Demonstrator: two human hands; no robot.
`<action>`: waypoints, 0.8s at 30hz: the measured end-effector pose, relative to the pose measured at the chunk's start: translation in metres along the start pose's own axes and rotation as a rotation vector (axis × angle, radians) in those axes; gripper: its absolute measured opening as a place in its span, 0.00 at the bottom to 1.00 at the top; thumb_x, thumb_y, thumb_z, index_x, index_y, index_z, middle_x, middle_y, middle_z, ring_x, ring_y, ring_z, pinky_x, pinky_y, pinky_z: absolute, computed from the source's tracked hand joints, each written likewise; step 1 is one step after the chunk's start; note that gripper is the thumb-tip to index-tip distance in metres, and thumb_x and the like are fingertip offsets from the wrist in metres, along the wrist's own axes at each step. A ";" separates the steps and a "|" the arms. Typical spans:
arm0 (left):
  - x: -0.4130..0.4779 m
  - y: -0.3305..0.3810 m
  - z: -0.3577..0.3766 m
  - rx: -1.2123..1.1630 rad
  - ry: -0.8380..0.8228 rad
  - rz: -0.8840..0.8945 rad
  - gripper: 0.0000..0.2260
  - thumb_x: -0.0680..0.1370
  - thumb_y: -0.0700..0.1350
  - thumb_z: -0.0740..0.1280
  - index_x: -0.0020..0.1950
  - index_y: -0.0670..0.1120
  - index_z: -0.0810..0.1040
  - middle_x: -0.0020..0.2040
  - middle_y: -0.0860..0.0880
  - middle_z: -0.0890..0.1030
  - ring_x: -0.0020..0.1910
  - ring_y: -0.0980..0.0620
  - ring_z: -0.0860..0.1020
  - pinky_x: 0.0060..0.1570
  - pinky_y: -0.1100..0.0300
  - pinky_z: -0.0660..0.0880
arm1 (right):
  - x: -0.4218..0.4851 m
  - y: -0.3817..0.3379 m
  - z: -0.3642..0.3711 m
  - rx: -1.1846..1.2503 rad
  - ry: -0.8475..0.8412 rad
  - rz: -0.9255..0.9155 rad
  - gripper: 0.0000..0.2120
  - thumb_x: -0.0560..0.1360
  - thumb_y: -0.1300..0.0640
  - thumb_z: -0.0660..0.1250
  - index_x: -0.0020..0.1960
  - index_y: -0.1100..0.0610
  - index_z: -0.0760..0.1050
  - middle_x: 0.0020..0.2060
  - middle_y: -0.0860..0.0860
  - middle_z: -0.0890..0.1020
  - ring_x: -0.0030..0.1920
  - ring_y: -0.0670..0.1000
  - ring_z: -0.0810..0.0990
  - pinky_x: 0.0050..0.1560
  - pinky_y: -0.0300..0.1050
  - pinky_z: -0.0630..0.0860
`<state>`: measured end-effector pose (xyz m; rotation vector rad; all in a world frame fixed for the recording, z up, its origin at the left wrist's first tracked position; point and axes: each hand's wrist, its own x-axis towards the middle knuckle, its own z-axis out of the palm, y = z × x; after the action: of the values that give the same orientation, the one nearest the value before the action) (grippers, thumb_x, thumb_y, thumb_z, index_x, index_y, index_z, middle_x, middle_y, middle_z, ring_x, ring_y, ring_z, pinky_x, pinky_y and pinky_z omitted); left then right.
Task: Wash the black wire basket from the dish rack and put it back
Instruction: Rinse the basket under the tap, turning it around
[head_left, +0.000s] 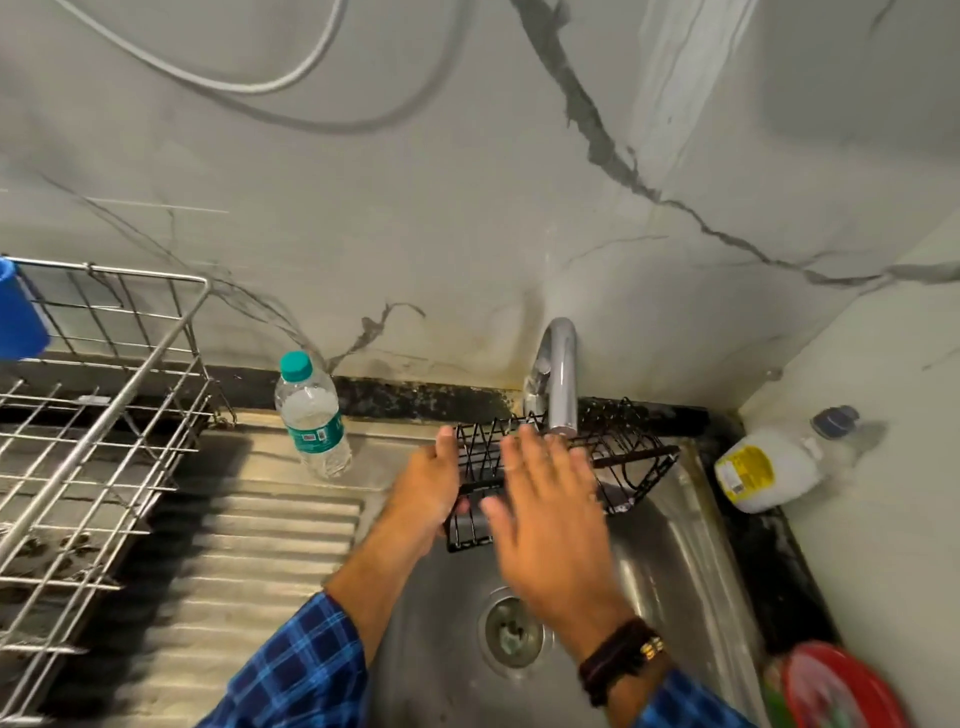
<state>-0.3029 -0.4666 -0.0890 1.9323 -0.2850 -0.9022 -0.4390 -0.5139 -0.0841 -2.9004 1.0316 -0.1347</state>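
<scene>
The black wire basket (628, 465) hangs over the steel sink (670, 561), just under the tap spout (561, 374). My left hand (428, 483) grips the basket's left end, thumb up along the wire and fingers curled beneath. In front of the basket's middle, my right hand (545, 512) is spread flat with straight fingers and looks blurred; it hides part of the wires. The steel dish rack (98, 426) stands on the drainboard at the left.
A clear water bottle (311, 415) with a teal cap stands behind the ribbed drainboard (260, 545). On the dark counter to the right lies a white soap bottle (769, 462). A red lid (841, 686) sits at the bottom right. The drain (511, 631) is below my right wrist.
</scene>
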 end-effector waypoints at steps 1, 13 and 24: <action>0.001 -0.001 0.000 0.015 0.016 0.045 0.27 0.84 0.60 0.50 0.54 0.42 0.80 0.44 0.42 0.83 0.37 0.47 0.81 0.41 0.50 0.80 | -0.006 -0.011 0.005 0.004 0.003 -0.097 0.33 0.82 0.38 0.36 0.79 0.55 0.56 0.78 0.57 0.58 0.79 0.59 0.56 0.78 0.61 0.54; -0.015 -0.012 -0.007 -0.015 0.039 0.152 0.22 0.85 0.57 0.51 0.54 0.44 0.78 0.44 0.47 0.80 0.41 0.52 0.79 0.31 0.65 0.74 | -0.007 0.007 0.001 0.043 -0.015 0.107 0.37 0.79 0.34 0.36 0.81 0.56 0.44 0.80 0.56 0.45 0.80 0.58 0.43 0.78 0.61 0.43; -0.021 -0.020 -0.011 -0.042 -0.018 0.220 0.20 0.85 0.55 0.53 0.55 0.43 0.79 0.34 0.51 0.76 0.28 0.61 0.75 0.25 0.65 0.72 | 0.004 0.039 0.001 0.015 -0.046 0.021 0.30 0.80 0.36 0.32 0.80 0.40 0.44 0.80 0.48 0.53 0.80 0.53 0.49 0.78 0.62 0.45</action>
<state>-0.3132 -0.4373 -0.0923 1.8140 -0.4754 -0.7738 -0.4608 -0.5466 -0.0879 -2.8637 1.0486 -0.0737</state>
